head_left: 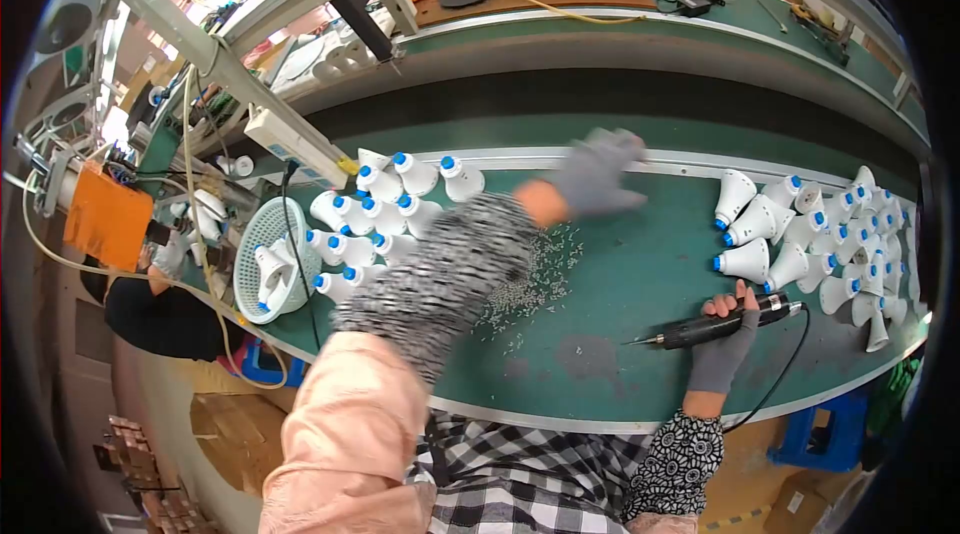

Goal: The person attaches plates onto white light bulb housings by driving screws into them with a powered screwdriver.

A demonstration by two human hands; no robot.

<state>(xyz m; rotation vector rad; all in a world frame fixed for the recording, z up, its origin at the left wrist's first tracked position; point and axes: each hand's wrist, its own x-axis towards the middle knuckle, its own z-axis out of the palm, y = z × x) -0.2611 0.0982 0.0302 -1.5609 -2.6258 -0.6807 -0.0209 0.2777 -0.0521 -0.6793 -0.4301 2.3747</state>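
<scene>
Item 1 — right hand point(722, 349), grey glove: fingers wrapped tight round a black power screwdriver point(715, 326), held just above the green worktop point(620, 374), tip pointing left.
Item 2 — left hand point(597, 174), gloved, blurred near the far edge; I cannot tell how open its fingers are.
Between them: loose screws point(540, 284).
Right heap of white cones point(800, 244); left heap of cones point(380, 214) beside a basket point(265, 244).

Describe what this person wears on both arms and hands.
The left hand wears a grey knit glove, blurred here. The left sleeve is speckled black and white, and a pale pink upper sleeve sits above it. The right hand wears a grey glove that leaves the fingertips bare. The right sleeve is black with a small white pattern. No markings show on either glove.
</scene>
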